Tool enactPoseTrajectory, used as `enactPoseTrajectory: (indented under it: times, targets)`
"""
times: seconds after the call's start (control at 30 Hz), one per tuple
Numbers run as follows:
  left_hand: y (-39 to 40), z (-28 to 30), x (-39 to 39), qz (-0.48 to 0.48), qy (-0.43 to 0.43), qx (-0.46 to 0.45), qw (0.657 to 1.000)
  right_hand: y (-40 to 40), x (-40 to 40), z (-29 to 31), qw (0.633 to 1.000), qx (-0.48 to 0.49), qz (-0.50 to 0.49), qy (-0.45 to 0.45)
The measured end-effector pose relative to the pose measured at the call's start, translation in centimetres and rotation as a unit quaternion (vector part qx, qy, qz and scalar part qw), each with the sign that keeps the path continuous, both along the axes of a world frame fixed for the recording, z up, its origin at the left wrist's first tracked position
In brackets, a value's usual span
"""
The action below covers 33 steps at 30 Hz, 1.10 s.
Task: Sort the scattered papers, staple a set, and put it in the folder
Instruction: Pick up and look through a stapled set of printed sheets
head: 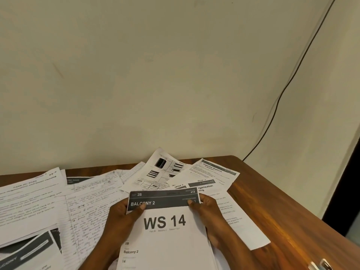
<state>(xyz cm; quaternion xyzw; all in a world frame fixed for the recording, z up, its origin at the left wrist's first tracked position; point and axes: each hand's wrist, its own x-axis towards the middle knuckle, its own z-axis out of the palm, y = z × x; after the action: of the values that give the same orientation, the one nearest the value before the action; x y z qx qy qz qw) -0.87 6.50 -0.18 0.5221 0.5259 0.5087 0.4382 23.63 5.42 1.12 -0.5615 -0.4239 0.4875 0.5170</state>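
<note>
A: Left hand, go. What's it doing?

B: Gripping the left edge of a white printed sheet with a dark grey header band reading "BALCONY 2" and big "WS 14". Thumb curls over the band, fingers go underneath.

A: Right hand?

B: Same deal on the right edge, thumb on top near the band's corner, fingers behind. Both hands hold that sheet up over the desk, and there look to be more sheets stacked under it.

A: Where's the rest of the papers?

B: Scattered across the brown wooden table. Lined handwritten pages lie left of the hands. A printed page with furniture drawings sits at the back, its top corner against the cream wall. A printed page headed "Organize Napkins" lies back right, overlapping another text page just beside the right hand.

A: Anything else?

B: Grey-banded sheet at the lower left. Shiny metal object at the bottom right edge, cut off, can't tell what. Thin black cable runs down the wall.
</note>
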Motion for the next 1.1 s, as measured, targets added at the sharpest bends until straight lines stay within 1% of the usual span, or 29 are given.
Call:
enactPoseTrajectory:
  times: [0.1, 0.13, 0.17, 0.2, 0.23, 0.3, 0.33, 0.43, 0.53, 0.6, 0.73, 0.87, 1.0, 1.1]
  targets:
    - [-0.1, 0.1, 0.0, 0.001, -0.004, 0.0, 1.0, -0.1, 0.3, 0.4, 0.999, -0.005, -0.01, 0.038]
    - [-0.2, 0.1, 0.0, 0.001, -0.004, -0.001, 1.0, -0.2, 0.4, 0.6, 0.999, -0.004, -0.031, 0.041]
    - [-0.3, 0.1, 0.0, 0.0, -0.006, -0.001, 1.0, -0.2, 0.6, 0.7, 0.998, 0.002, -0.066, 0.018]
    - [-0.4, 0.2, -0.1, -0.002, -0.01, -0.001, 1.0, -0.2, 0.9, 0.7, 0.994, 0.013, -0.103, -0.03]
    - [-0.5, 0.3, -0.2, -0.004, -0.014, 0.0, 1.0, -0.1, 1.3, 0.5, 0.984, 0.031, -0.137, -0.107]
    - [-0.7, 0.5, -0.2, -0.007, -0.017, 0.001, 1.0, -0.2, 2.1, 0.2, 0.945, 0.043, -0.168, -0.278]
    - [-0.7, 0.5, -0.3, -0.009, -0.019, -0.004, 1.0, -0.4, 2.3, 0.1, 0.93, 0.033, -0.164, -0.328]
    - [-0.5, 0.7, -0.5, -0.014, -0.016, -0.026, 0.999, -0.7, 2.1, 0.1, 0.911, -0.003, -0.127, -0.392]
    - [-0.2, 1.3, -1.4, -0.019, -0.011, -0.049, 0.999, -0.8, 1.7, 0.1, 0.9, -0.017, -0.092, -0.425]
    - [-0.3, 1.9, -2.0, -0.025, -0.036, -0.065, 0.997, -0.7, 1.7, -0.1, 0.907, -0.019, -0.084, -0.413]
    - [-0.4, 2.7, -4.0, -0.032, -0.082, -0.091, 0.992, -0.3, 2.0, -0.1, 0.932, 0.003, -0.07, -0.356]
    - [-0.2, 2.7, -6.1, -0.006, -0.105, -0.091, 0.99, -0.1, 2.6, 0.4, 0.962, 0.001, -0.055, -0.269]
    - [-0.2, 2.3, -7.2, 0.003, -0.144, -0.077, 0.987, -0.1, 3.6, 0.5, 0.982, -0.013, -0.044, -0.183]
    - [-0.3, 2.2, -7.6, -0.004, -0.169, -0.068, 0.983, -0.3, 3.9, 0.9, 0.991, -0.03, -0.038, -0.127]
